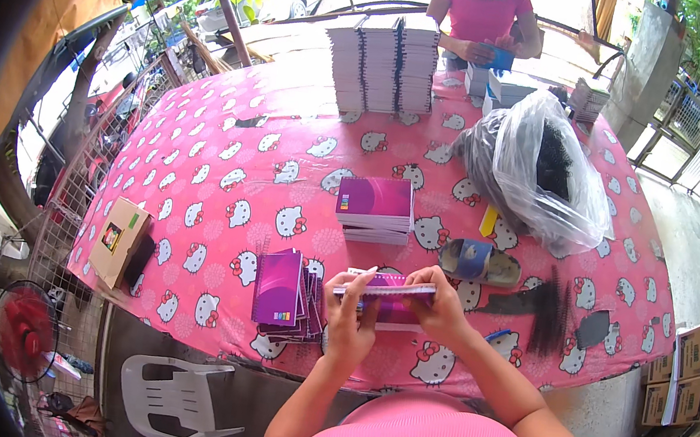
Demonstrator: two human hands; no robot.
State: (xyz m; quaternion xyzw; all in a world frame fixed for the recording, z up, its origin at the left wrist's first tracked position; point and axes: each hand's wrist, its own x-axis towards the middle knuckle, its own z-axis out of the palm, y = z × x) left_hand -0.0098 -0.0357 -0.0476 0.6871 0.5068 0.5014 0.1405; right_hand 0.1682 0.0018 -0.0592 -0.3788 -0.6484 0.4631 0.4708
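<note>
Between my two hands, just above the near edge of the table, a thin notebook point(389, 290) is held edge-on, its punched edge upward. My left hand point(349, 315) grips its left end, and my right hand point(437, 302) pinches the right end. Under it lies another purple notebook point(395, 313), partly hidden by my hands. To the left sits a fanned pile of purple notebooks point(277, 288) with dark bindings. A neat stack of purple covers and pages point(375, 200) stands just beyond my hands.
Tall stacks of bound notebooks point(382, 67) rise at the back. A plastic bag of black binding coils point(555, 164), a slipper point(480, 262) and loose black coils point(550, 315) lie right. A cardboard box point(119, 242) sits left. Across the table a person point(481, 18) holds a blue item.
</note>
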